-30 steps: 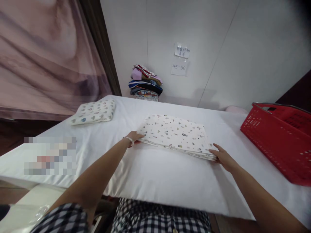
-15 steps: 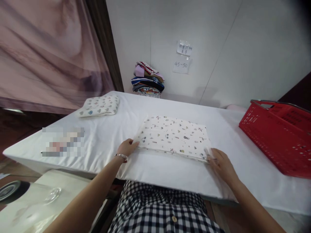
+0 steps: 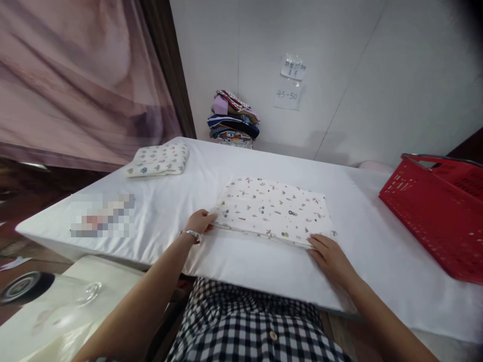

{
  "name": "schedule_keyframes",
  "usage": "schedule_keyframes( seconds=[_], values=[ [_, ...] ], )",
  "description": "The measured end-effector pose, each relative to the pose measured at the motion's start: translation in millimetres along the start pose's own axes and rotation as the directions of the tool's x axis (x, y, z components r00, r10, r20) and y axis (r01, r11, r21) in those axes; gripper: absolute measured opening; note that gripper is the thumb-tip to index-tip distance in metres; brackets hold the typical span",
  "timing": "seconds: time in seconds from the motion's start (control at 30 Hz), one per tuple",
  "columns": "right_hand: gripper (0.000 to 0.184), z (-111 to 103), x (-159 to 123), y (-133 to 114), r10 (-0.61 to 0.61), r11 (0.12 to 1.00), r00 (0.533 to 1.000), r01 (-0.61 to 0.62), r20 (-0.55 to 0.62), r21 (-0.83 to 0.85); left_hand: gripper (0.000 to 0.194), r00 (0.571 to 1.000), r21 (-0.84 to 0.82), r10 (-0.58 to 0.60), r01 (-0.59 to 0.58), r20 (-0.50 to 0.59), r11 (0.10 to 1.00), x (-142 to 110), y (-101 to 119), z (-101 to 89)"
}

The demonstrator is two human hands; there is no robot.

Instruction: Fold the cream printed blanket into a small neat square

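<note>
A folded white cloth [image 3: 271, 211] with small scattered prints lies flat before me on the white-covered table [image 3: 256, 271]. At its near left corner, my left hand [image 3: 199, 221], a bracelet at the wrist, is closed with thumb and fingers on the edge. My right hand [image 3: 334, 259] is at the near edge toward the right corner, fingertips over the top layer and the thumb lower at the edge. Layers show along the near edge. Another folded cloth [image 3: 158, 160], white with tree-like prints, rests at the table's far left, apart from both hands.
A red plastic basket [image 3: 433, 216] stands at the right. A blurred-out item [image 3: 102, 215] lies on the left of the table. Behind the far edge is a stack of folded fabrics [image 3: 234, 120] by the wall. A clear container with a dark lid [image 3: 28, 287] sits lower left.
My right hand has shifted from the cloth's right corner inward along the near edge. My left hand keeps to the left corner. The view has shifted somewhat; the cloth now lies flatter.
</note>
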State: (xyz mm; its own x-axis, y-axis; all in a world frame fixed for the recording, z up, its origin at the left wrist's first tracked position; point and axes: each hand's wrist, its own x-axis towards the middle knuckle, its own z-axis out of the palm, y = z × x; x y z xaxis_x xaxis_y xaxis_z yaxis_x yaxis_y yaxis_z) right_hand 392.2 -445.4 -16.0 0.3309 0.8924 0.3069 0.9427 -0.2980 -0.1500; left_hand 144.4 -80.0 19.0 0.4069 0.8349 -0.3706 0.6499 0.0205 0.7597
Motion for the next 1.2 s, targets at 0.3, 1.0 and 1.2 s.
schedule_keyframes(
  seconds=[0.3, 1.0, 1.2],
  values=[
    [0.035, -3.2, -1.3, 8.1, 0.131, 0.973, 0.99, -0.139, 0.058, 0.182, 0.034, 0.992, -0.175, 0.118, -0.123, -0.038, 0.977, 0.1, 26.1, -5.9],
    [0.035, -8.3, -27.9, 55.2, 0.019, 0.983, 0.995, -0.037, -0.101, -0.179, 0.026, 1.0, -0.042, 0.02, -0.02, 0.0, 0.999, 1.1, 11.2, -2.6],
    [0.032, -13.6, -29.7, 61.2, -0.027, 0.979, 0.997, 0.012, -0.071, -0.201, 0.039, 0.999, -0.044, 0.036, -0.037, -0.021, 0.998, -4.6, 23.5, -10.7]
  ],
)
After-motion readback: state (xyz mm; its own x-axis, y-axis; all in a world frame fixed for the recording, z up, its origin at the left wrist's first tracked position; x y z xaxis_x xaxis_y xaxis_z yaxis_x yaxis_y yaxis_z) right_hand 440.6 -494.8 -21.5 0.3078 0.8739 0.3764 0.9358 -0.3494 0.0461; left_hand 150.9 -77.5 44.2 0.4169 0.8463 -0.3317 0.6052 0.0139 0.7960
